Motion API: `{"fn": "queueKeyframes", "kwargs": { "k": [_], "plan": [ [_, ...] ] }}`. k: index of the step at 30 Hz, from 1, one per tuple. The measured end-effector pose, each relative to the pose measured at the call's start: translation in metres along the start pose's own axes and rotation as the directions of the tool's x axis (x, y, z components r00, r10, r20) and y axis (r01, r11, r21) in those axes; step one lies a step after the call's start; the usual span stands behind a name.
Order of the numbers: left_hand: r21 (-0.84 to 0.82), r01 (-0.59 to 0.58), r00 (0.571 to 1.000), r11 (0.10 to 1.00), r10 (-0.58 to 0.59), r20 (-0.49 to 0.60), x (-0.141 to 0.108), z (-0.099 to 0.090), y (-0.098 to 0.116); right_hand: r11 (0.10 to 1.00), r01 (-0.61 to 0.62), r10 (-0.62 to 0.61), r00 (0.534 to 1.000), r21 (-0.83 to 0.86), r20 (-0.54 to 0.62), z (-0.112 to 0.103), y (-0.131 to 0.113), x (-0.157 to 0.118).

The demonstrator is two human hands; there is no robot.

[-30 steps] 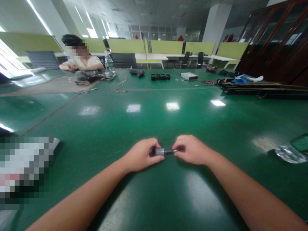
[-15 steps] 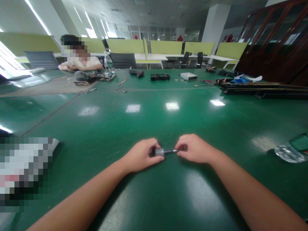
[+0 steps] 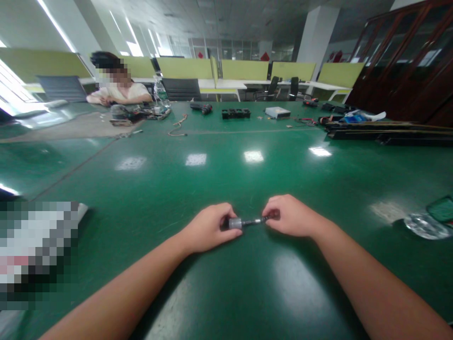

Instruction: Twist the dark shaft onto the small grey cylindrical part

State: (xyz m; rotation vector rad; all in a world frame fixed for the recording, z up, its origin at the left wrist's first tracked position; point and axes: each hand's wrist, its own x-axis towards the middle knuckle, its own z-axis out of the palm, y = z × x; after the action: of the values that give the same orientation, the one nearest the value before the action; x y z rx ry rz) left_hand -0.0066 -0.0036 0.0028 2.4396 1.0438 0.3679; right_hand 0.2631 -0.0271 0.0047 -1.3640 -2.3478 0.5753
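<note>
Just above the green table, or resting on it, is a small grey metal cylinder with a thin dark shaft [image 3: 235, 223]; its exact kind is unclear. My left hand [image 3: 208, 228] is closed round the cylinder, thumb below and fingers above. The shaft [image 3: 254, 221] points right, lying nearly level. At its far end my right hand [image 3: 289, 216] pinches a small dark piece [image 3: 274, 215], mostly covered by the fingers. Whether that piece is joined to the shaft cannot be made out.
The green table [image 3: 219, 179] spreads all around. A blurred-out box-like object [image 3: 38, 241] lies at left, clear plastic packaging [image 3: 426, 225] at right. Farther back are a power drill [image 3: 201, 108], a black part [image 3: 236, 114], a white box [image 3: 278, 112] and dark strips [image 3: 389, 132]. A person [image 3: 118, 89] sits opposite.
My right hand has shifted slightly right and upward, away from the left, so a little more of the shaft shows between them. My left hand stays nearly still on the cylinder.
</note>
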Motion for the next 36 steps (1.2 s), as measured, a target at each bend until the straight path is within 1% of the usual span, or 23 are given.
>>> {"fn": "queueKeyframes", "kwargs": {
  "k": [5,10,12,14,16,18,22,26,36],
  "plan": [
    [-0.006,-0.002,1.0,1.0,0.002,0.001,0.0,0.0,0.0,1.0,0.023,-0.023,1.0,0.012,-0.003,0.002,-0.003,0.0],
    [-0.009,-0.004,1.0,1.0,0.004,0.001,0.0,0.001,-0.002,0.995,0.092,-0.091,0.995,0.039,-0.032,0.01,-0.008,0.003],
    [-0.004,0.001,1.0,1.0,-0.001,0.002,0.0,0.002,-0.002,0.985,0.15,-0.145,0.987,0.086,-0.065,0.016,-0.011,0.005],
    [0.001,0.002,1.0,1.0,-0.002,0.004,0.0,0.002,-0.003,0.961,0.212,-0.196,0.975,0.18,-0.1,0.022,-0.014,0.007],
    [0.002,-0.002,1.0,1.0,0.002,0.007,0.001,0.003,-0.004,0.942,0.227,-0.202,0.972,0.247,-0.12,0.028,-0.015,0.008],
    [0.0,-0.007,1.0,1.0,0.007,0.007,0.001,0.004,-0.005,0.933,0.215,-0.183,0.974,0.288,-0.135,0.03,-0.014,0.008],
    [0.001,-0.003,1.0,1.0,0.003,0.01,0.002,0.003,-0.004,0.948,0.2,-0.17,0.976,0.246,-0.139,0.029,-0.011,0.009],
    [0.007,0.001,1.0,1.0,-0.001,0.013,0.002,0.003,-0.003,0.965,0.189,-0.173,0.98,0.183,-0.099,0.027,-0.011,0.01],
    [0.012,0.011,1.0,1.0,-0.011,-0.014,0.004,0.004,0.001,0.973,0.189,-0.179,0.98,0.133,-0.084,0.034,-0.018,0.013]
  ]
}}
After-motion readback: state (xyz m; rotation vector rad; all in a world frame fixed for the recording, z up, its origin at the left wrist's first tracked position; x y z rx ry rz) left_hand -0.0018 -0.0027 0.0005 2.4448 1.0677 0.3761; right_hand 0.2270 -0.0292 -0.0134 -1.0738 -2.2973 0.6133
